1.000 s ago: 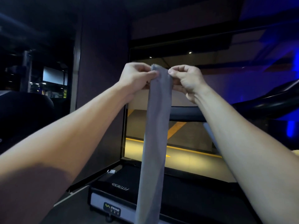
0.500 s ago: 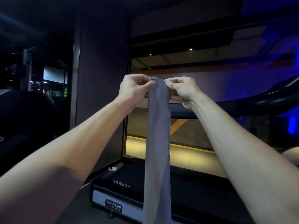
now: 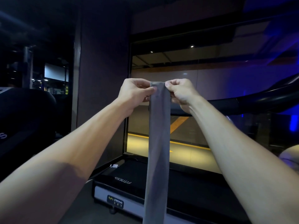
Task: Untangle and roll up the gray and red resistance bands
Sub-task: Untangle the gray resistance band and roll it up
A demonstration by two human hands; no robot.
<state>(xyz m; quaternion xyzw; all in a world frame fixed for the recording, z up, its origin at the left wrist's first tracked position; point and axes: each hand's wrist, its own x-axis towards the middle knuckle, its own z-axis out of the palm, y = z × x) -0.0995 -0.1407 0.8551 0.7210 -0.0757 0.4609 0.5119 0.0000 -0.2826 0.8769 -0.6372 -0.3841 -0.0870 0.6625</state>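
at about 9 o'clock a dark padded machine [image 3: 24, 113] sits in shadow, and from the 7 o'clock corner a bare forearm reaches up to the left hand [image 3: 135, 94], whose thumb and curled fingers pinch the left corner of the gray band [image 3: 159, 143] just above the centre of the view; the band's top edge is stretched flat between the two hands, and from there it hangs straight down as one smooth, untwisted strip toward 6 o'clock, running out of the bottom of the frame so its lower end cannot be seen; behind it, between 6 and 7 o'clock, lies the black treadmill deck [image 3: 123, 178] with its white front panel and printed label; just right of the band the right hand [image 3: 181, 92] pinches the other top corner in the same way, thumb on the near face and fingers curled behind, its forearm running in from 5 o'clock; at 3 o'clock a dark curved handrail [image 3: 258, 101] crosses a blue-lit wall; as a judgement, the gray band looks free of tangles and is held ready for the first turn of the roll, though no rolled part shows yet; the red band is nowhere in view, so whether it has been dealt with cannot be told, and rolling the gray one looks to be the work in hand
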